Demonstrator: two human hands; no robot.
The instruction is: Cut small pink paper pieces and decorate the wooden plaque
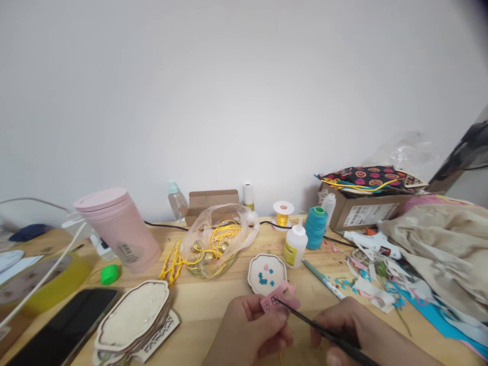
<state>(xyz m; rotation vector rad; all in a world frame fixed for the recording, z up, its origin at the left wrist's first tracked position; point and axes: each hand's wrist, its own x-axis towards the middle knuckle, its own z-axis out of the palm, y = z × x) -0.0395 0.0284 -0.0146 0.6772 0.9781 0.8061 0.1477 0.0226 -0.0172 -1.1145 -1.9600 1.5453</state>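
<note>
My left hand (253,330) pinches a small pink piece of paper or cloth (287,296) with dark flower outlines on it. In my right hand (353,328) is a slim black pointed tool (318,326); its tip meets the pink piece beside a flower outline. Whether the tool is a pen, tweezers or scissors I cannot tell. Just behind the pink piece lies a pale scalloped plate (251,278), bearing several tiny blue flower cut-outs (263,278) and a pink one (266,267).
A white glue bottle (295,247) and teal thread spool (316,229) stand behind my hands. Paper scraps (375,292) and a glue gun (373,244) lie right. Left are a plastic bag of yellow cord (224,244), stacked scalloped plates (133,315), a phone (63,328) and a pink tumbler (122,229).
</note>
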